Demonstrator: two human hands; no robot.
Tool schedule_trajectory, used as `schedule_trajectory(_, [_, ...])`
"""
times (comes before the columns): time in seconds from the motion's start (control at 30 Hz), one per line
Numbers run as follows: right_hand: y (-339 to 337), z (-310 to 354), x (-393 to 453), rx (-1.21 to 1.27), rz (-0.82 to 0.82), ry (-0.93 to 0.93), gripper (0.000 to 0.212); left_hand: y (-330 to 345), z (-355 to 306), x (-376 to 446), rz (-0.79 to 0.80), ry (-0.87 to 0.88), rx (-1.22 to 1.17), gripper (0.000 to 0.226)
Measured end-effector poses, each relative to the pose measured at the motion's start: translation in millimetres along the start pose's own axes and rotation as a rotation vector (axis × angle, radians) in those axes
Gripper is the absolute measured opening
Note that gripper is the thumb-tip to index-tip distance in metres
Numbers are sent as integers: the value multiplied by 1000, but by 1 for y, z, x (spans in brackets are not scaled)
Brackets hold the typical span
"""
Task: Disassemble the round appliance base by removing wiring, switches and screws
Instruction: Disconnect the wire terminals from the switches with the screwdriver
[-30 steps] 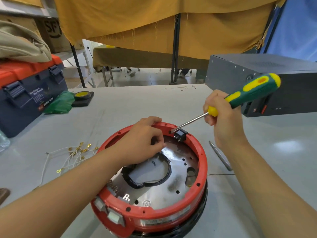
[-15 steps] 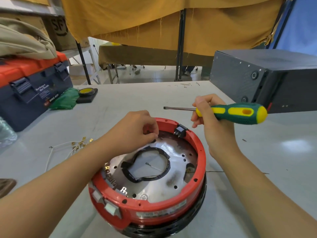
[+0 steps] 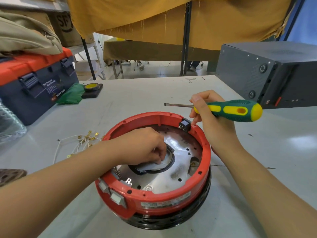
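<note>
1. Red round appliance base [image 3: 154, 194] sits near centre on the table [image 3: 137, 93]
2. My left hand [image 3: 145, 146] pinches a grey part inside it
3. My right hand [image 3: 211, 117] grips the flathead screwdriver [image 3: 231, 110], tip pointing left

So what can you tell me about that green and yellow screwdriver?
The screwdriver has a chunky green handle with yellow patches, a yellow end cap and a thin silver metal shaft ending in a flat tip. It lies roughly level in the air, tip pointing left, above the far rim of the red round base. The right hand grips it where shaft meets handle. The tip touches nothing.
</note>
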State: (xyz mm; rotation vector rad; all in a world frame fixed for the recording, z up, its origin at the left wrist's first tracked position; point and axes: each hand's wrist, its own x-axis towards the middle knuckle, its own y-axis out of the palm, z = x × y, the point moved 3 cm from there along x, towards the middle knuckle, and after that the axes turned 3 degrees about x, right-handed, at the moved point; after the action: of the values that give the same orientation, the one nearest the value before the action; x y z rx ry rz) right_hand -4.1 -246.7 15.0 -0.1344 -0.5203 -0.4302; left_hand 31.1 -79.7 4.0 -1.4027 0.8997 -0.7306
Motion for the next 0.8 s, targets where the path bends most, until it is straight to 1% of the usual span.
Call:
schedule_trajectory(0.17, [0,2,-1,3,5,-8,18,3,-3,0,49,2,98,12])
schedule_trajectory(0.3, [0,3,-1,4,4,-13,18,3,-3,-1,31,43,167,15])
schedule_trajectory(0.43, [0,4,0,2,-2,-14,20,-3,-2,-4,-24,53,138,7])
schedule_trajectory(0.5, [-1,4,0,1,-3,-15,23,-8,-1,-4,-33,27,123,7])
schedule_trajectory(0.57, [-1,3,0,2,-1,-13,23,-13,1,-5,-37,-18,45,6])
schedule_trajectory(0.7, [-2,2,1,2,-8,-12,23,-25,10,-10,-17,-98,-100,9])
schedule_trajectory(0.8, [0,0,0,-5,27,-7,18,-29,19,-20,-20,-127,-116,15])
